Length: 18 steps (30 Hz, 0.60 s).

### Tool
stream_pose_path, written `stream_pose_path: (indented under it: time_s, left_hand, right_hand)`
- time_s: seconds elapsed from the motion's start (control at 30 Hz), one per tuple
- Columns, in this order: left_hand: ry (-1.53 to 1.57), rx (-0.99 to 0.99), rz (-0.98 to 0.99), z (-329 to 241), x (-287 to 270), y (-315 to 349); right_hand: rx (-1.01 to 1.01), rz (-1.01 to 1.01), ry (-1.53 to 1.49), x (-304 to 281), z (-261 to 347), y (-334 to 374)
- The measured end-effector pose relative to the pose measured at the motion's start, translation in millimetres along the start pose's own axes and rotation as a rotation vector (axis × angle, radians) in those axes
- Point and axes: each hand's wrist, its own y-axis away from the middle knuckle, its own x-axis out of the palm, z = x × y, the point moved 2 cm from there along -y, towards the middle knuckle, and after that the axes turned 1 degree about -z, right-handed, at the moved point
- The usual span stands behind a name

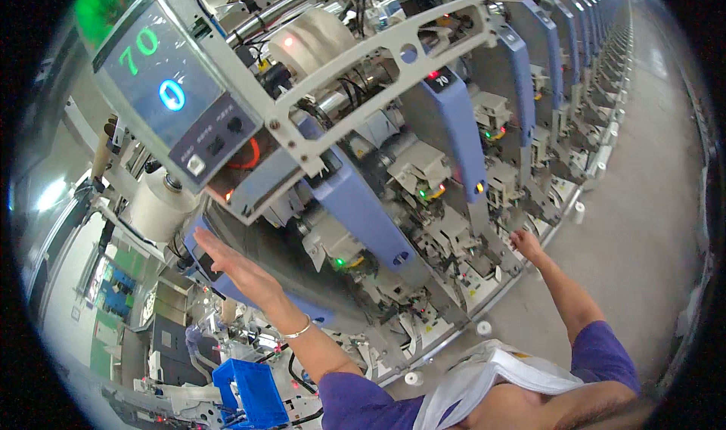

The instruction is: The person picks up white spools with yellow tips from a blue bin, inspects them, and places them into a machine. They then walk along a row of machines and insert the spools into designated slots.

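Observation:
My left hand (238,270) is raised with its fingers stretched out and holds nothing. It is beside a blue machine panel (306,307), below a display box (162,90) with lit green and blue figures. A white yarn package (162,203) hangs just above and left of that hand. My right hand (527,245) reaches out to the low front of a winding unit (495,252). Its fingers are curled together near the metal parts there; what they hold, if anything, is too small to make out.
A long row of winding units with blue panels (450,131) runs to the far right, beside a grey floor aisle (643,165). A pale metal frame (408,71) juts across the top, near a large yarn package (311,43). A blue bin (249,394) stands at lower left. Small white bobbins (484,328) stand along the base.

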Motion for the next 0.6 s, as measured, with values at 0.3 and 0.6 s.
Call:
stream_pose_path:
  time_s: [0.3,0.6]
  left_hand:
    - [-0.144,-0.086,-0.020,0.6,33.7,-5.6]
    - [-0.372,-0.249,-0.062,-34.7,46.1,2.4]
  right_hand:
    - [-0.296,-0.046,0.549,23.2,86.9,-142.0]
    - [-0.446,0.155,0.711,25.0,89.1,-144.2]
